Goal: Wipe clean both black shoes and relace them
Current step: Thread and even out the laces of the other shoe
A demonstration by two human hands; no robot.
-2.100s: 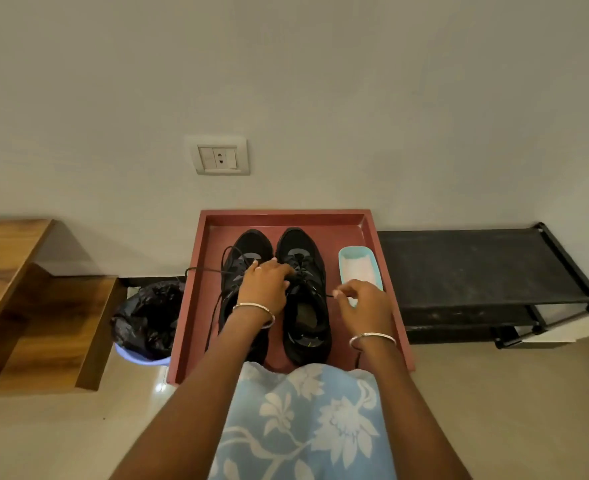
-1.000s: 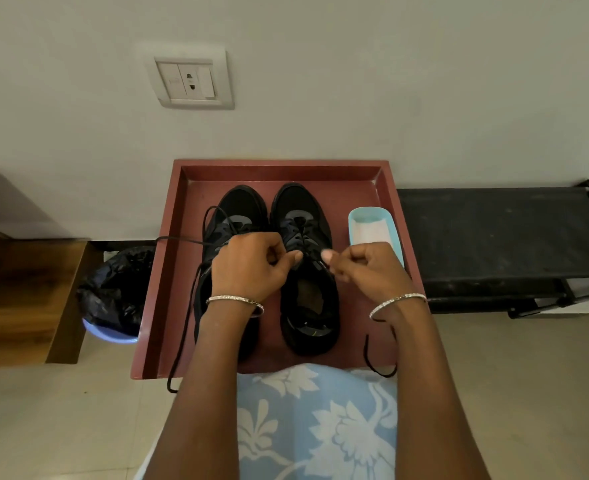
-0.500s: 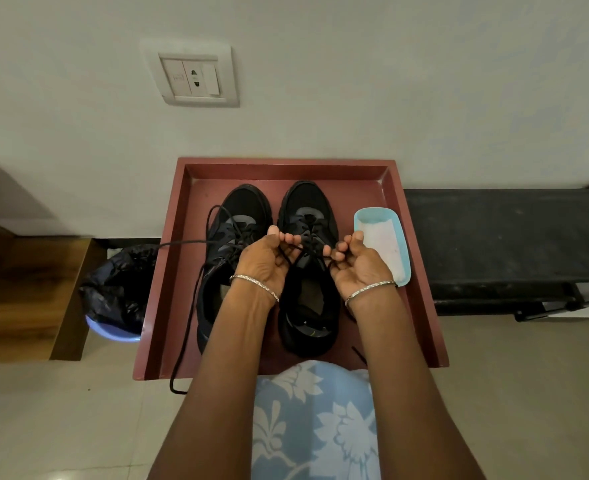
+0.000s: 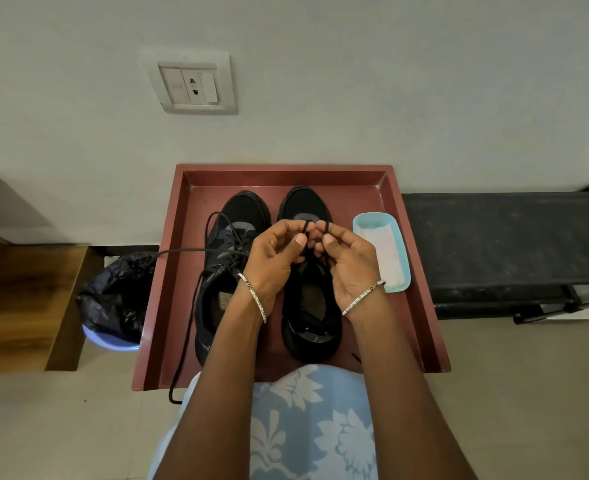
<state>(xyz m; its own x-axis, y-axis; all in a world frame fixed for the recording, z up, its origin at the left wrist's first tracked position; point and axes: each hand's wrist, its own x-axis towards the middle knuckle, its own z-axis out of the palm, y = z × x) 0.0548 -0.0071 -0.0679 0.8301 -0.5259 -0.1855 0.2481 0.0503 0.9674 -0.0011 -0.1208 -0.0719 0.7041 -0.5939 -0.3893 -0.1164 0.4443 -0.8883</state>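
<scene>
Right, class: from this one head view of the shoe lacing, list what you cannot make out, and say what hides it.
- Right shoe eyelets and any knot: hidden by both hands, left hand and right hand.
- Left shoe heel: hidden by the left forearm.
- Tray near edge: partly hidden by the floral cloth.
- Dish contents: a white pad or liquid, too dim to tell.
- Rack: cut off by the right edge.

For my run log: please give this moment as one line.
step: tying lace | left hand: pinching lace | right hand: pinching lace | shoe: right shoe | place: tray
</scene>
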